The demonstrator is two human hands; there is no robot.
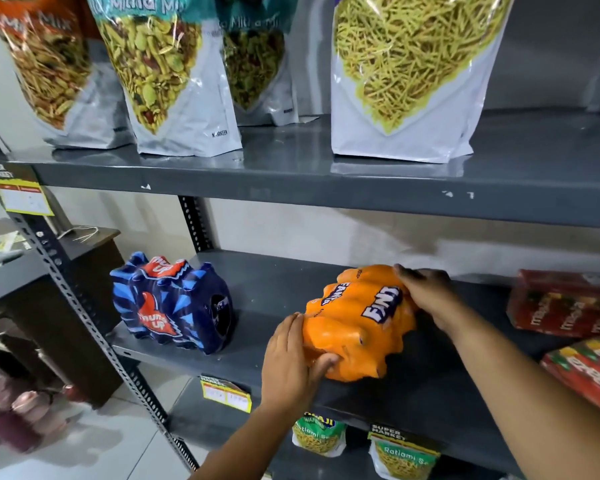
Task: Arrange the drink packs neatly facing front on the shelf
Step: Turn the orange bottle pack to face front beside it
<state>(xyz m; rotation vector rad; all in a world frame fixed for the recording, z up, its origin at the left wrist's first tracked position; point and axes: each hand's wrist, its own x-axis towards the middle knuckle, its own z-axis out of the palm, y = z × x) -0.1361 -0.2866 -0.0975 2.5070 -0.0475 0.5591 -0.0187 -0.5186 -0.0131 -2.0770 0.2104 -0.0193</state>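
An orange Fanta drink pack [357,323] lies slanted on the grey middle shelf [278,292], its long side running from front left to back right. My left hand [291,362] grips its near left end, thumb pressed into the wrap. Over its far right end my right hand [426,292] lies with fingers curled on the top. A dark blue Thums Up pack [172,303] stands at the shelf's left end, apart from both hands. Red Maaza packs [565,303] sit at the right end.
Large namkeen snack bags [174,74] stand on the upper shelf [326,174]. Smaller snack packets [319,436] sit on the shelf below. A red carton [589,372] juts in at the right edge. A perforated steel post [84,313] bounds the left side, with a dark wooden cabinet [59,306] beyond it.
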